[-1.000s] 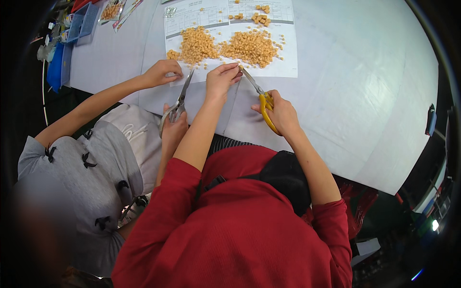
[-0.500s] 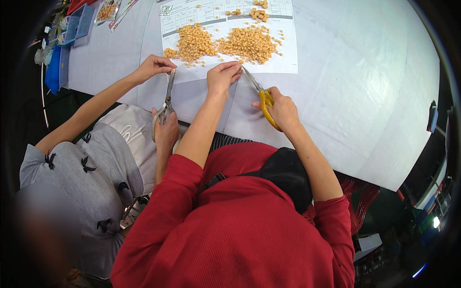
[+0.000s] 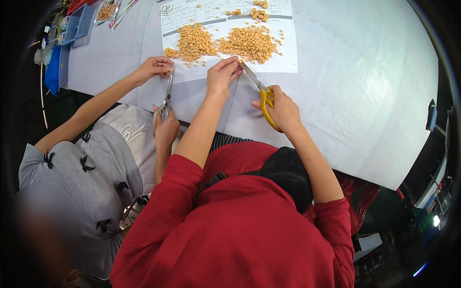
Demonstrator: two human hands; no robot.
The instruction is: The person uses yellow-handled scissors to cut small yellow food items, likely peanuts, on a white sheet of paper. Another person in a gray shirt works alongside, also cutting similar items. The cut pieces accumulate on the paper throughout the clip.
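Note:
My left hand (image 3: 224,77) is closed in a pinch just in front of the heaps, with a small tan piece (image 3: 239,61) at its fingertips. The fingers partly hide that piece. My right hand (image 3: 284,110) grips a pair of scissors (image 3: 264,103) by their yellow handles. The scissor blades point up and left, and their tips meet the piece at my left fingertips. Beyond my hands, small tan cubes lie in a right heap (image 3: 249,44) and a left heap (image 3: 196,43) on printed paper (image 3: 288,65).
A co-worker in grey sits at my left, one hand (image 3: 154,68) pinching near the tips of metal scissors (image 3: 166,101). Larger tan blocks (image 3: 259,15) lie at the paper's far side. A blue basket (image 3: 78,24) and a bag of pieces (image 3: 108,10) stand far left on the white table (image 3: 355,86).
My left fingertips and the scissor tips have shifted slightly away from me. The co-worker's pinching hand and metal scissors have also moved a little.

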